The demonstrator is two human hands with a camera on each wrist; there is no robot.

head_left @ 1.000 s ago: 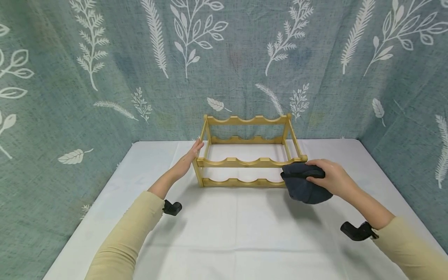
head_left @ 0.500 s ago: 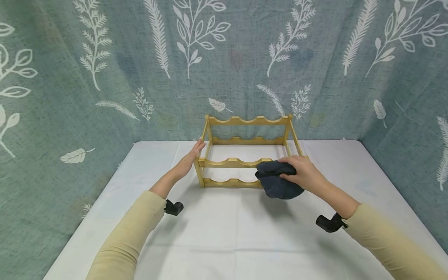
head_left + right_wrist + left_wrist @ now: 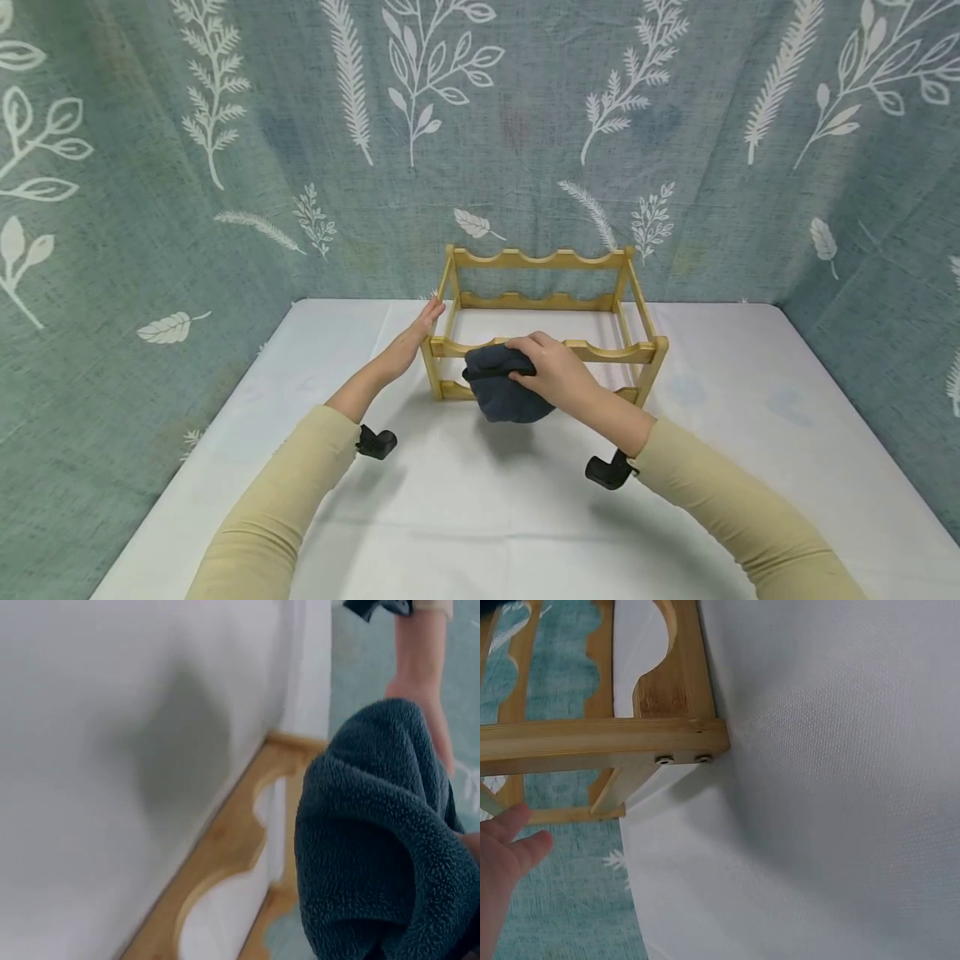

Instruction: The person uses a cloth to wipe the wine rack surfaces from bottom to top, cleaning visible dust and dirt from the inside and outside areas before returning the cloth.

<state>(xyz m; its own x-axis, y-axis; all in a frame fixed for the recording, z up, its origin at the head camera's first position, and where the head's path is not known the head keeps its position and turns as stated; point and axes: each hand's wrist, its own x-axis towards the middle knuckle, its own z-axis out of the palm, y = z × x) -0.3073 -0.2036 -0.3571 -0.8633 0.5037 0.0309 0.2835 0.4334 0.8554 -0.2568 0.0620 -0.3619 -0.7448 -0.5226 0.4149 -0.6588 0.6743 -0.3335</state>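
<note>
A wooden bottle rack (image 3: 600,352) with scalloped rails stands on the white-covered table. My left hand (image 3: 405,346) rests with straight fingers against the rack's left side; in the left wrist view its fingers (image 3: 532,851) show beside the frame. A folded dark blue cloth (image 3: 502,392), with a towel-like nap in the right wrist view, is pinched in my right hand (image 3: 558,375). That cloth overlaps the left half of the front rails in the head view and hides part of them. Its lower folds hang in front of the lower rail.
A green-grey curtain (image 3: 525,192) with white leaf prints hangs behind and on both sides. The white tablecloth (image 3: 450,517) covers the table around the rack. Black wrist cameras (image 3: 609,472) sit under both forearms.
My right hand has slid the cloth leftward along the front of the rack, from its right end to the left half. The left hand has stayed at the left side.
</note>
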